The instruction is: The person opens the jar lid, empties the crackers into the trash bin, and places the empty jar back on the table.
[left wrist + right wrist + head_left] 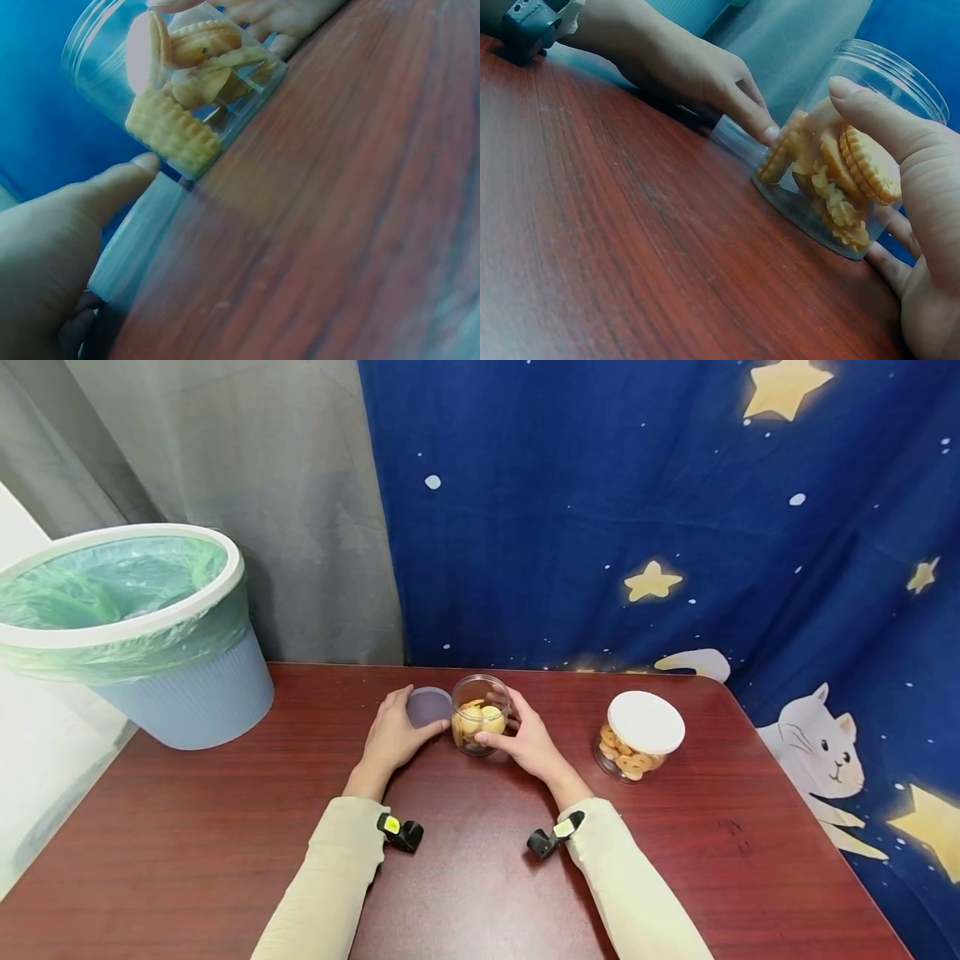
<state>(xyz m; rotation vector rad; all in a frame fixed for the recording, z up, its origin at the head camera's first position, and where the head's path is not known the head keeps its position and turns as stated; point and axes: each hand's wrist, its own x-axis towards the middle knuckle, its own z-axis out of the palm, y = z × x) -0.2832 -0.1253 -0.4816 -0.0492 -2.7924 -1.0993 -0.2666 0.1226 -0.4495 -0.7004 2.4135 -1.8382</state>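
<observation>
Near the far edge of the table stands a clear, lidless jar with several biscuits inside. My right hand grips it, thumb on the near side and fingers round the right. To its left is a low, round, greyish-purple translucent piece, a lid or shallow tub; I cannot tell which. My left hand holds that piece between thumb and fingers. The left wrist view has the left thumb close to the jar's base, with ridged biscuits behind the clear wall. The right thumb lies against the jar.
On the right of the table a second clear jar with a white lid holds ring-shaped biscuits. A blue bin with a green liner stands at the left. Behind the table hang a grey curtain and a blue starry curtain.
</observation>
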